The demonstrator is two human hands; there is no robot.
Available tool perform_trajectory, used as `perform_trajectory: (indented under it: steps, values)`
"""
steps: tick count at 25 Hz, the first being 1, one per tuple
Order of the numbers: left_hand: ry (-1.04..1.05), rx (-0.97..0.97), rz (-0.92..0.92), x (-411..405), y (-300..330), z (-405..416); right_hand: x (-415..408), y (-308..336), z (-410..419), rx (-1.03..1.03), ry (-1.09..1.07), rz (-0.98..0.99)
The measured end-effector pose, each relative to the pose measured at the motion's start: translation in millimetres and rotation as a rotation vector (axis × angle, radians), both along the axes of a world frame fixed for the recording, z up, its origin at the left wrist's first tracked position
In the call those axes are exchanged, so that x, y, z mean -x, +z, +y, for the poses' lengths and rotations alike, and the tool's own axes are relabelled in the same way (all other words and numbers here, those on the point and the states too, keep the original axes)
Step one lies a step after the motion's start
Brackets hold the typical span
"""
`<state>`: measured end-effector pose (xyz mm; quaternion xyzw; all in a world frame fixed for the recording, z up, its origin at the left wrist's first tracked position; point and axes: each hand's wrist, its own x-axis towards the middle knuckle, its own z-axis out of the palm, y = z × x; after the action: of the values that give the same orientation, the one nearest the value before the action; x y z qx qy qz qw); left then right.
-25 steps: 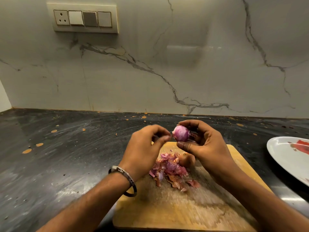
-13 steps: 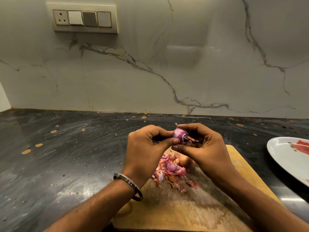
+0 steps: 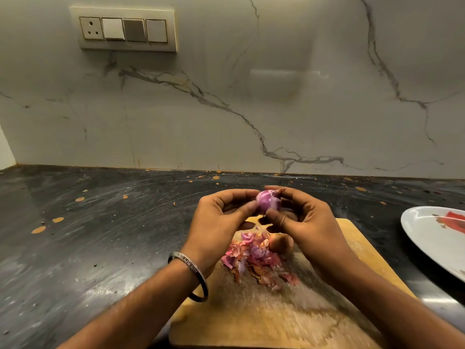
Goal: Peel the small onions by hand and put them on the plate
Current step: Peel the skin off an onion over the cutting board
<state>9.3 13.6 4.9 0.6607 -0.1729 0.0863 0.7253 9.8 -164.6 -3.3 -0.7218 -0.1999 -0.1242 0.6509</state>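
A small purple onion (image 3: 267, 202) with most of its skin off is held above the far edge of the wooden cutting board (image 3: 276, 316). My left hand (image 3: 221, 222) pinches its left side and my right hand (image 3: 302, 220) grips its right side, thumb under it. A scrap of brown skin sticks out at the onion's top right. An unpeeled brown onion (image 3: 280, 242) lies on the board beside a pile of pink and brown peels (image 3: 254, 260). The white plate (image 3: 427, 238) sits at the right edge, partly cut off.
The dark stone counter (image 3: 100, 235) carries scattered bits of peel and runs back to a marble wall with a switch panel (image 3: 125, 28). A red smear marks the plate. A metal bangle (image 3: 191, 275) circles my left wrist.
Both hands have closed in on the onion and turned it; more of its purple surface now faces up. The peels and brown onion on the board lie as before.
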Motion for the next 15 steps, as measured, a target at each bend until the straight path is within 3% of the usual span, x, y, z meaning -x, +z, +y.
perform_trajectory:
  steps: [6, 15]
  values:
    - [0.051, 0.014, 0.049, 0.8, -4.8, -2.5, -0.7, -4.3, 1.9, -0.032, -0.036, 0.053]
    - [0.064, -0.093, -0.101, 2.0, 1.7, 1.8, 0.8, 2.3, 1.2, -0.045, 0.051, 0.100]
